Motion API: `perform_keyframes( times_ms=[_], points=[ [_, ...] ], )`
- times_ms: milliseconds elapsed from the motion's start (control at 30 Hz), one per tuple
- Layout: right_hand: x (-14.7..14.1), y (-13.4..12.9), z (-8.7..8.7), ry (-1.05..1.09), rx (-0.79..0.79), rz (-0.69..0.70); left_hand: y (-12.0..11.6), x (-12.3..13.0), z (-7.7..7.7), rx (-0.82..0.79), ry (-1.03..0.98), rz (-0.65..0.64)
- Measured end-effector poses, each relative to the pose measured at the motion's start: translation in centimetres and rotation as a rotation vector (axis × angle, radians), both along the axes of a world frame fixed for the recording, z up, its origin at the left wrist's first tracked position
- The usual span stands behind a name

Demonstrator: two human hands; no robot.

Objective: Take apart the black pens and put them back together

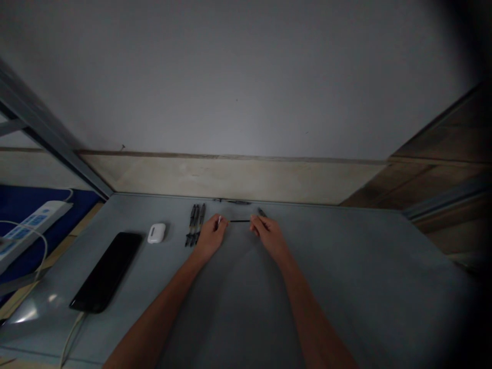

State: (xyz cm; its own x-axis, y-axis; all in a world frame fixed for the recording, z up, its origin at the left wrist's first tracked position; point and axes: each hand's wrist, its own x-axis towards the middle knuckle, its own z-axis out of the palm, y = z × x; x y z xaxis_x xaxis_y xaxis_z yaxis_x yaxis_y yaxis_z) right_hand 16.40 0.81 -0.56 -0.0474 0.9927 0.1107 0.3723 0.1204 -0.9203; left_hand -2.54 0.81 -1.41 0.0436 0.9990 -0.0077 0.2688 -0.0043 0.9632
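Note:
A thin black pen refill [240,221] stretches level between my two hands, above the grey table. My left hand [211,233] is closed in a pinch at its left end, where a small shiny piece shows by the thumb. At the refill's right end, the fingers of my right hand [267,233] are pinched together. Just left of my left hand lie several dark pens [195,220] side by side, partly hidden by that hand. A dark pen part [262,211] pokes out behind my right hand. Further back, slim dark pen pieces [238,202] lie along the table's rear edge.
On the grey table [365,277], a white earbud case [156,233] and a black phone [107,271] with a cable [71,335] lie to the left. A white power strip [33,225] rests on blue material beyond the table. A pale wall [238,92] rises behind.

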Motion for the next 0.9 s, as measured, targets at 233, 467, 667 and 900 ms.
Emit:
perform_keyframes(
  times_ms=[233,467,667,900],
  points=[
    [-0.2,0.3,0.1,0.128,0.061,-0.139,-1.2,0.3,1.4,0.206,0.297,-0.125],
    [0.1,0.4,-0.8,0.320,0.088,-0.236,-2.2,0.7,1.7,0.271,0.620,-0.247],
    [0.2,0.2,-0.2,0.169,0.111,-0.217,-2.3,0.7,1.9,0.278,0.734,-0.256],
    [-0.3,-0.2,0.9,0.048,0.080,-0.046,-2.3,0.8,1.5,0.267,0.841,-0.257]
  ],
)
